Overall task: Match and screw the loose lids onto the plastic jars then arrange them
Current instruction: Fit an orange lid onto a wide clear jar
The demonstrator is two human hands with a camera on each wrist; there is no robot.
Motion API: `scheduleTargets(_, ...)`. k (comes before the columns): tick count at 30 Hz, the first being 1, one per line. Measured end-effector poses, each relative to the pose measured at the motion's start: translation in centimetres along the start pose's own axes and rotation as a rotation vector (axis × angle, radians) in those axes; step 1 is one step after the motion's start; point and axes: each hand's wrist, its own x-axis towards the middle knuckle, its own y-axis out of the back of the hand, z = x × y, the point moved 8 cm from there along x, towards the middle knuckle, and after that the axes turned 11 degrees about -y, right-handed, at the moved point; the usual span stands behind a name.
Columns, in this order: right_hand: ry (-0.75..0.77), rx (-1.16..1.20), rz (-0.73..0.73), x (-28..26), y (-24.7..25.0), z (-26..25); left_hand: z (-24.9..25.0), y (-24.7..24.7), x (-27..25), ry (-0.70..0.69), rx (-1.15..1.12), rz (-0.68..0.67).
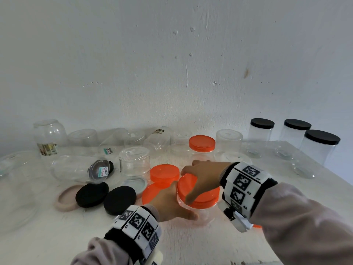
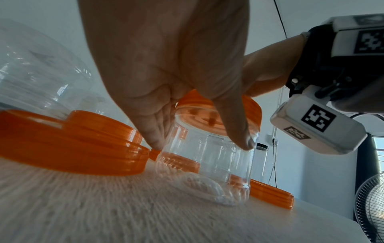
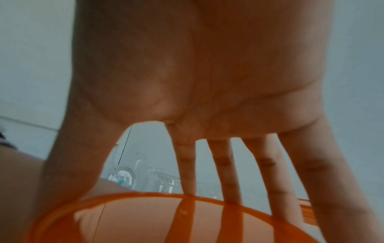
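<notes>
Seating an orange lid [image 1: 198,192] on a clear jar [image 2: 209,164]: right hand [image 1: 202,178] grips the lid, left hand [image 1: 170,205] grips the jar. Four jars at the desk's far-right edge appear capped; many remain open.

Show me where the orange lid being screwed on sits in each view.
Head: orange lid at lower centre, under the right hand.
Left wrist: at centre, atop the clear jar, behind the left hand.
Right wrist: along the bottom edge, under spread fingers.
Shared landmark: the right hand covering the lid.
</notes>
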Motion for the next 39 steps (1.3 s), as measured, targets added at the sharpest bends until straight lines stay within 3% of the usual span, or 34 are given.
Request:
scheduleTargets(4, -0.054, -0.026, 0.048, 0.15, -0.15, 0.23, -0.06, 0.09, -0.03, 0.009, -0.018, -0.003)
scheduleTargets(10, 0.023, 0.000, -0.067, -0.39, -0.04, 0.03, 0.12, 0.02, -0.12, -0.008, 0.003, -0.012)
scheduleTargets(18, -0.056, -0.026, 0.025, 0.07, -0.13, 0.43, 0.04, 0.00, -0.01, -0.002, -0.024, -0.016)
scheduleTargets(25, 0.034, -0.028, -0.067, -0.32, 0.03, -0.23, 0.16, 0.05, -0.14, -0.008, 0.008, -0.010)
scheduleTargets(31, -0.062, -0.046, 0.027, 0.13, -0.11, 0.22, 0.12, 0.12, -0.13, 0.003, -0.002, -0.007)
scheduleTargets(39, 0.000, -0.029, -0.091, -0.76, 0.06, 0.14, 0.36, 0.11, -0.09, -0.024, 0.002, -0.003)
